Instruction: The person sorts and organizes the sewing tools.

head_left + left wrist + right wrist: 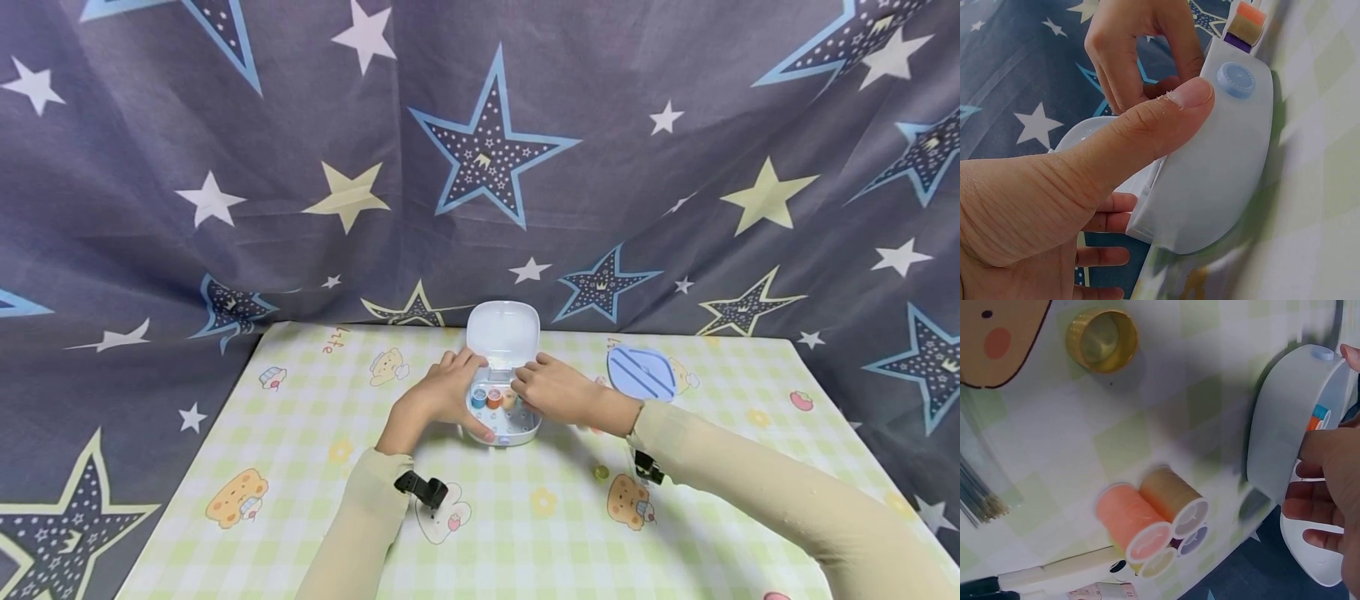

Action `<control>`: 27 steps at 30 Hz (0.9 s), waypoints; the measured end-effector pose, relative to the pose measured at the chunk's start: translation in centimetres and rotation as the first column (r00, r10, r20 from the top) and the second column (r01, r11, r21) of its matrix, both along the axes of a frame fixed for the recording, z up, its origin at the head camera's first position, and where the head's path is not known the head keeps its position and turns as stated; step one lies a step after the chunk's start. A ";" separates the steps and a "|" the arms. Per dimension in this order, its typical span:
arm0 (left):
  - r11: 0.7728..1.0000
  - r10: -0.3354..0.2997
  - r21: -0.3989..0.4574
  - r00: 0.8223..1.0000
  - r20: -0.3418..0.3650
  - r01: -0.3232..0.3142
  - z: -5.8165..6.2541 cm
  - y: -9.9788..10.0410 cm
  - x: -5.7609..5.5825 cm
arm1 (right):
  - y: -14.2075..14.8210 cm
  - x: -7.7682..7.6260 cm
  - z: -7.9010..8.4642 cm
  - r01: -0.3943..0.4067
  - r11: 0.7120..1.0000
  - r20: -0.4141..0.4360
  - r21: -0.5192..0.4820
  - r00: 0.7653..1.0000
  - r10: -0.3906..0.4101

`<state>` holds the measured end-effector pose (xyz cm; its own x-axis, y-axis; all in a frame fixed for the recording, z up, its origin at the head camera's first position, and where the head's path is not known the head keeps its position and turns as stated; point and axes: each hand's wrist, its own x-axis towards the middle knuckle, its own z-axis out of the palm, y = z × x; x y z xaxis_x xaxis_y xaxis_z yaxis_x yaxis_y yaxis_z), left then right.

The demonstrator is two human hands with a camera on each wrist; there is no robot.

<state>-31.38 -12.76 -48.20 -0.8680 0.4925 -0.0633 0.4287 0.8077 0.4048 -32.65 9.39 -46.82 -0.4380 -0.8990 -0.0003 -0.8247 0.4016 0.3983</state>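
A small white sewing box (515, 438) stands with its lid (502, 325) raised. Inside are thread spools, a blue one (479, 398), an orange one (493, 398) and a pale yellow one (509, 400). My left hand (444, 393) grips the box from the left, thumb over the front rim near the light-blue latch (1236, 80) and fingers at the far side. My right hand (558, 390) reaches over the right rim with bent fingers, index finger inside the box beside the spools. Its fingertips are hidden, so I cannot tell whether they hold anything.
Right of the box lies a light-blue slotted panel (641, 372). Under my right forearm are loose spools, including a pink one (1133, 522) and a brown one (1174, 501). A gold ring-shaped piece (1102, 340) and a clear case of needles (979, 494) lie nearby. A star-patterned curtain (480, 250) hangs behind.
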 end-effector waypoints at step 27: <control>1.000 0.004 0.027 1.000 0.006 -0.004 0.0 0.1 0.0 | 7.5 2.3 4.0 0.051 0.888 0.044 -0.457 0.998 -0.035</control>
<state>-31.40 -12.71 -48.16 -0.8695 0.4909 -0.0555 0.4231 0.7980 0.4293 -30.39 16.93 -42.85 -0.4832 -0.7834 0.3910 -0.8120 0.5679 0.1344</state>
